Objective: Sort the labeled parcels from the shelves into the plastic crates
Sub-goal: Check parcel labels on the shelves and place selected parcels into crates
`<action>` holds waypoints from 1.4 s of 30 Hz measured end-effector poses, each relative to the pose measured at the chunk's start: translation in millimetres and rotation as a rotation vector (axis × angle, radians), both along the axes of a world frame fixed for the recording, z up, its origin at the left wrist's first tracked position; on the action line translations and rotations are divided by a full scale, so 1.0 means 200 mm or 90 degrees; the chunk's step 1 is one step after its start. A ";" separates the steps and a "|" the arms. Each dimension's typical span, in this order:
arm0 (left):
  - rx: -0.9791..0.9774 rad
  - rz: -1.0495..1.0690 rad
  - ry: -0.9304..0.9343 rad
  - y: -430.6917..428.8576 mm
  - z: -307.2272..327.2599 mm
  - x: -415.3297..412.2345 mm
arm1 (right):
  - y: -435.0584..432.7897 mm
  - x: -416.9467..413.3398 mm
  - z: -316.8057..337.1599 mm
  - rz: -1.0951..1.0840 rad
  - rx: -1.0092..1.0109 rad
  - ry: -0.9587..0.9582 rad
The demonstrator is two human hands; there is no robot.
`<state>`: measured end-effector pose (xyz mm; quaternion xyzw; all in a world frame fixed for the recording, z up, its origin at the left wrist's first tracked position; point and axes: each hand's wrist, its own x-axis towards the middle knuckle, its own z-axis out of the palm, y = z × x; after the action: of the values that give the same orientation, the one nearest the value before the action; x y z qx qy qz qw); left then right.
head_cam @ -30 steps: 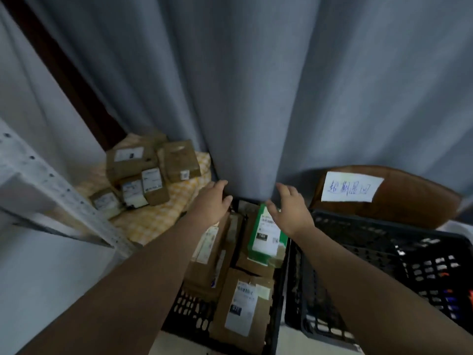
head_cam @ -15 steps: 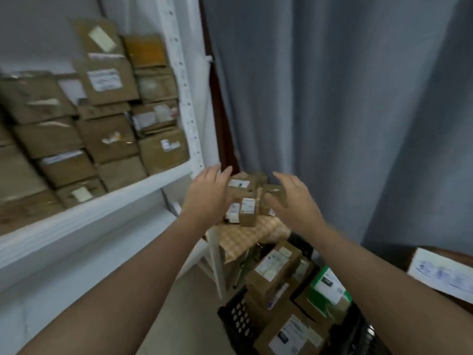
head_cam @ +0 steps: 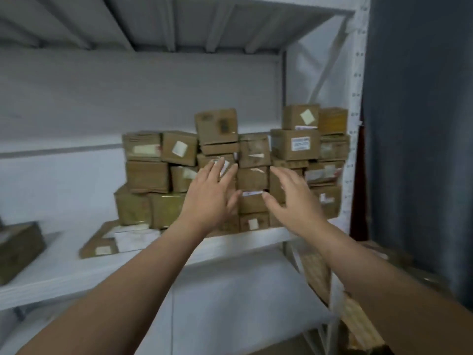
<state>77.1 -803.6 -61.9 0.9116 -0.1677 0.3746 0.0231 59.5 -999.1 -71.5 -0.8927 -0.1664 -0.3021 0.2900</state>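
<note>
A stack of brown cardboard parcels (head_cam: 294,144), most bearing white paper labels, sits several rows high on the white metal shelf (head_cam: 64,272). It is pushed toward the shelf's right end, beside a grey-blue curtain (head_cam: 419,124). The left hand (head_cam: 210,201) and the right hand (head_cam: 297,203) are both raised in front of the stack's middle. They are on either side of a small brown parcel (head_cam: 252,202) with a white strip along its top edge. Each grip is spread, fingers straight and apart, holding nothing. With the blur, I cannot tell whether the left fingertips touch the boxes behind them. A flat brown parcel (head_cam: 102,245) lies alone on the shelf to the left. The plastic crates are out of view, so how much has been sorted cannot be told. Judging by the full stack, most of the work seems left, and this pick is only at the reach.
</note>
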 end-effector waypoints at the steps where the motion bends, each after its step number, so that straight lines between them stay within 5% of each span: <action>1: 0.000 0.018 -0.005 0.13 0.02 0.00 | 0.14 0.02 0.01 0.022 0.001 -0.008; 7: -0.033 0.098 -0.021 0.86 0.04 -0.02 | 0.86 0.16 -0.01 0.120 0.022 0.003; 15: -0.105 0.138 -0.002 1.43 0.03 0.14 | 1.35 0.38 0.11 0.084 -0.026 -0.033; 29: -0.215 0.043 0.156 1.37 0.38 0.75 | 1.47 0.89 0.39 -0.035 -0.233 -0.084; 42: -0.311 -0.016 0.081 1.39 0.37 0.87 | 1.47 1.06 0.46 -0.053 -0.246 -0.176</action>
<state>251.1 -525.5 11.2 0.8985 -0.0818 0.3458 0.2578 272.1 -705.2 20.5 -0.8881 -0.2218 -0.3955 0.0757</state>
